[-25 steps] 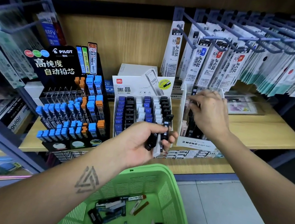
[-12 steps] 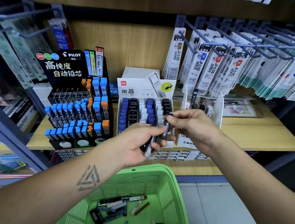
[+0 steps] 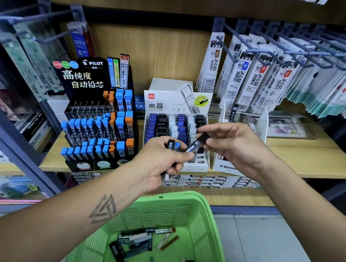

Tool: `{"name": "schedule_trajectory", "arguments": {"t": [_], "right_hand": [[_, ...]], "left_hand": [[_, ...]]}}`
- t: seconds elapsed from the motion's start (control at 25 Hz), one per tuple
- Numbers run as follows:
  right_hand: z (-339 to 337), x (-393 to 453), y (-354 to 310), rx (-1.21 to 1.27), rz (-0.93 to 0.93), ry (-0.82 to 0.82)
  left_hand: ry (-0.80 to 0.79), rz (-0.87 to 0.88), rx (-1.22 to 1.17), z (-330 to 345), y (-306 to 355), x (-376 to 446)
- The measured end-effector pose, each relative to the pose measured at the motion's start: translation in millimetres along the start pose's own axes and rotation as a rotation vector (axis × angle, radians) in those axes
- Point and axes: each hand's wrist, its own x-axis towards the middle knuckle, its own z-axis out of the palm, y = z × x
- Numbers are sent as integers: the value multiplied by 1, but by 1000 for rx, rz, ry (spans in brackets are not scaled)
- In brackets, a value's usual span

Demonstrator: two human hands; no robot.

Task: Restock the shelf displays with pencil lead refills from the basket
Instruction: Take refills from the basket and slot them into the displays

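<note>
Wooden shelf: left hand fingers clench several refills; right hand pinches one refill

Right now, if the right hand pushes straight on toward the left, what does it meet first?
Probably the left hand: the right hand pinches a 0.5 HB lead case whose lower end already reaches the left fingers. Depth unclear.

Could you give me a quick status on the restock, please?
Left hand holds several refills. Right hand pinches one black 0.5 HB lead case. More in green basket. Nothing blocking.
</note>
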Motion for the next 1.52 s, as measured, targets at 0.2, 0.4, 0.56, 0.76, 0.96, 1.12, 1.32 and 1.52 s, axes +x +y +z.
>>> {"name": "schedule_trajectory", "arguments": {"t": [0.2,0.4,0.56,0.76,0.96,1.12,1.32,1.52], "right_hand": [[-6,-5,-1,-9,-35,-34],[-18,-10,-4,-113,-21,110],[-51,-15,-30,-314,-145,357],[-85,-13,-36,-872,-276,554],[-92,-6,-19,-1058,-331,557],[-89,5,-5,-1122,-384,567],[-86,14,6,-1178,-393,550],[-83,17,17,-1353,-406,456]], "left_hand": [[36,50,67,5,-4,0],[-2,24,16,20,-7,3],[-138,-224,-165,33,-5,2],[-266,-368,-377,45,-14,6],[-287,-321,-408,57,-20,10],[-282,-282,-385,57,-20,11],[-283,-279,-386,53,-18,11],[-273,-248,-346,52,-16,8]]}}
